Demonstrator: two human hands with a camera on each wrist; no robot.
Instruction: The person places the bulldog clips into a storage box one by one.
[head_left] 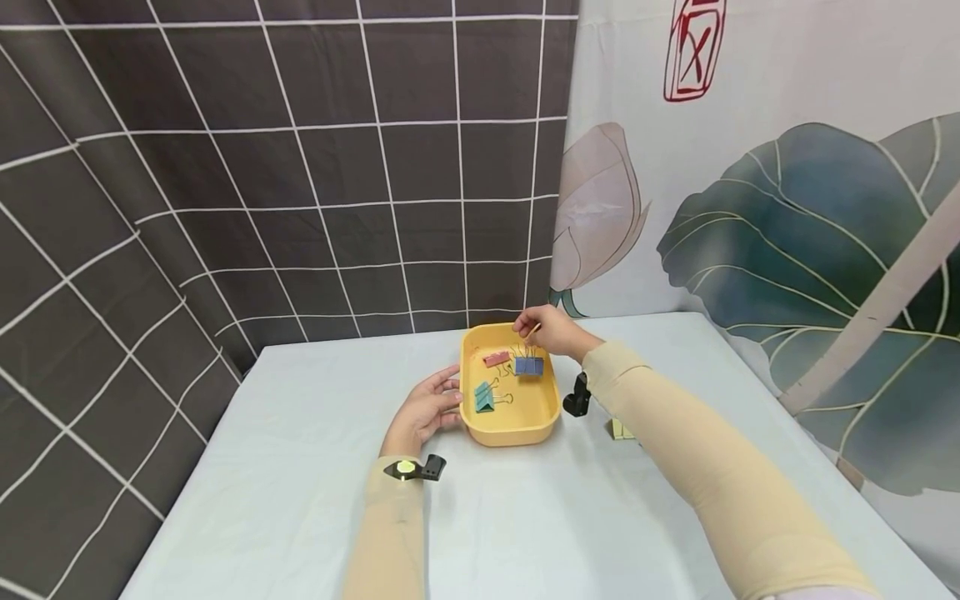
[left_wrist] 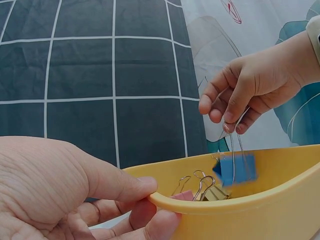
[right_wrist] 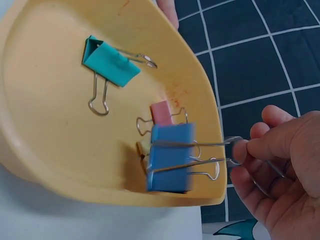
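Note:
My right hand (head_left: 557, 331) pinches a blue binder clip (right_wrist: 171, 157) by its wire handles at the far right part of a yellow plastic tray (head_left: 512, 437). The clip hangs with its blue body down inside the rim. My left hand (head_left: 426, 407) grips the tray's left side, thumb on the rim and fingers against the outer wall. In the tray lie a teal binder clip (head_left: 483, 397), a pink one (head_left: 496, 359) and a yellow one (left_wrist: 216, 193). From the right wrist camera, the blue clip partly covers the pink and yellow ones.
A small yellow-green object (head_left: 622, 429) lies on the white tabletop (head_left: 315, 467) right of the tray, partly behind my right sleeve. A dark curtain with white grid lines (head_left: 337, 167) and a white cloth with printed leaves (head_left: 810, 225) stand behind the table.

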